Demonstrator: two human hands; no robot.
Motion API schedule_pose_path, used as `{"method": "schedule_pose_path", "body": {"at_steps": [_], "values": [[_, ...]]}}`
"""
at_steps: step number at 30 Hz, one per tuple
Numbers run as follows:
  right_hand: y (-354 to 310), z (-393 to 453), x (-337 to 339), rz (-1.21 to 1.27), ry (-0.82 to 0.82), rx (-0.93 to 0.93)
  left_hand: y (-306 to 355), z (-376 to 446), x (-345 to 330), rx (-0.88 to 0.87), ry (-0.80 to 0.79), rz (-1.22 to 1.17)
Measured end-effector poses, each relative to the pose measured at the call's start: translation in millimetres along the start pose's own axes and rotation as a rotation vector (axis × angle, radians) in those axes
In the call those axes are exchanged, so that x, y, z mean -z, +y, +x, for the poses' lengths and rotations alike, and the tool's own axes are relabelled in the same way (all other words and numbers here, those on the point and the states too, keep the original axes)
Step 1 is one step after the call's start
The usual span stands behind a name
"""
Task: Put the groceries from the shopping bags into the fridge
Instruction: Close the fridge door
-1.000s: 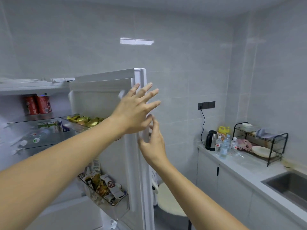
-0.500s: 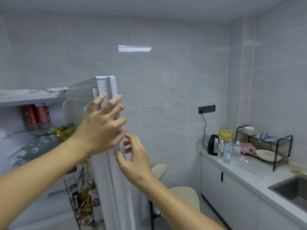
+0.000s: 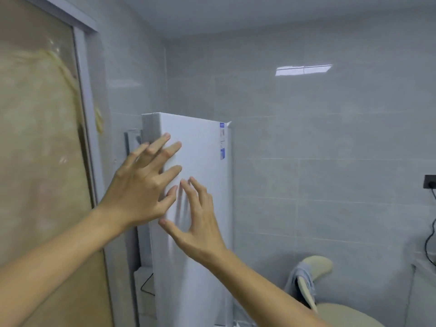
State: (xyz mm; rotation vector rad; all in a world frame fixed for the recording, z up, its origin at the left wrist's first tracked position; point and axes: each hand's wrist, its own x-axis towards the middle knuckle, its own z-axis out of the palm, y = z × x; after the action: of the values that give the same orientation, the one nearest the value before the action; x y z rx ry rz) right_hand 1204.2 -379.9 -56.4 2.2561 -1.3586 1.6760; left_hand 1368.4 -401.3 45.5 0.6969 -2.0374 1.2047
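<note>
Head view: my two hands lie spread on the one white fridge door [image 3: 203,161]. My left hand [image 3: 141,192] presses flat at ten o'clock; my right hand [image 3: 198,225], fingers straight, touches just beside it. One chair [image 3: 330,300] sits at four o'clock.

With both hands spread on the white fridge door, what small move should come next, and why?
Probably a last gentle push until it seats, then let go. The left hand and right hand lie flat on the white fridge door, no interior shows, yet whether it has sealed cannot be told.
</note>
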Motion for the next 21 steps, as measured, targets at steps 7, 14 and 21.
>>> {"method": "schedule_pose_path", "body": {"at_steps": [7, 14, 21], "values": [[14.2, 54.9, -101.1, -0.077, -0.04, 0.098, -93.7, -59.0, -43.1, 0.114, -0.079, 0.074], [65.3, 126.7, -184.9, -0.311, -0.124, 0.187, -190.6, -104.5, -149.5, 0.253, -0.082, 0.02], [127.0, 207.2, -248.6, -0.589, -0.223, 0.211, -251.1, -107.2, -278.4, 0.419, -0.151, -0.191]]}}
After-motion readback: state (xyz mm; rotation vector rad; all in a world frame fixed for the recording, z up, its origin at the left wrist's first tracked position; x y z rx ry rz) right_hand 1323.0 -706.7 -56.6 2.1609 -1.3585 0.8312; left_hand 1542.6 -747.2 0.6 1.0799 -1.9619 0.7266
